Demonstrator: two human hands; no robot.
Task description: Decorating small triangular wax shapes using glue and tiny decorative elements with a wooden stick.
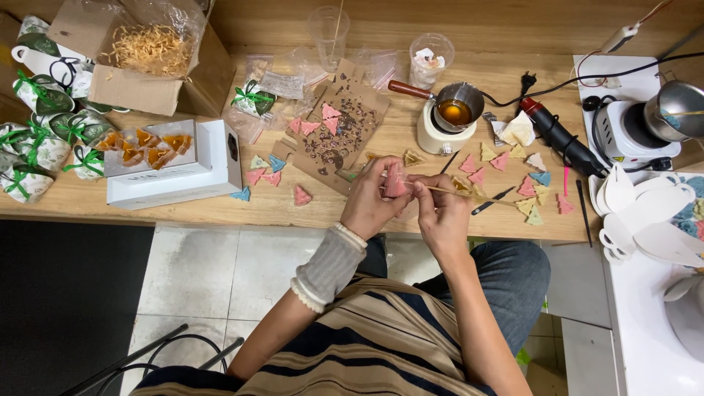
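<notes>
At frame centre, the left hand [372,198] pinches a pink piece [396,181] over the table [183,209] edge. The right hand [441,213] grips a thin stick [469,194], its tip seemingly touching the piece. More pieces [513,183] lie right; a small pot [456,106] sits above.

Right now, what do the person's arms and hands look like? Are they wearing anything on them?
The left hand is bare, with a grey knitted wrist warmer with cream edges round the forearm just below the wrist. The right hand and its arm are bare, with no sleeve, glove, watch or ring that shows. Both arms come out of a top striped in beige, brown and dark blue.
</notes>
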